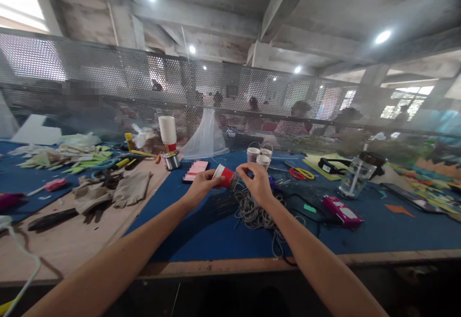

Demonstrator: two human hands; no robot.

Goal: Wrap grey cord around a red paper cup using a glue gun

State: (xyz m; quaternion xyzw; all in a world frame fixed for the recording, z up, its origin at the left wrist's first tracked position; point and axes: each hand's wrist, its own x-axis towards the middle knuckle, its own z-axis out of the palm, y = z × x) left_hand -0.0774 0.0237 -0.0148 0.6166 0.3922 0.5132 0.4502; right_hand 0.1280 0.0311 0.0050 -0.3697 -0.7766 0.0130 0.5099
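My left hand (201, 187) grips a red and white paper cup (224, 176) tipped on its side, its white part toward the left. Just right of the cup, my right hand (257, 181) has thumb and fingertips pinched together; whatever is between them is too small to make out. Below both hands lies a tangled heap of thin grey cord (254, 211) on the blue table mat (169, 230). Behind my right hand stand small cups with wire handles (253, 154). A phone with a lit pinkish screen (196, 170) rests behind my left hand.
A stack of white cups (167, 129) and a solder spool (171, 161) stand at the back. Gloves (131, 188) lie left. Red and yellow scissors (301, 173), a purple box (343, 211) and a clear jug (355, 177) are right. A perforated metal screen (230, 86) borders the back.
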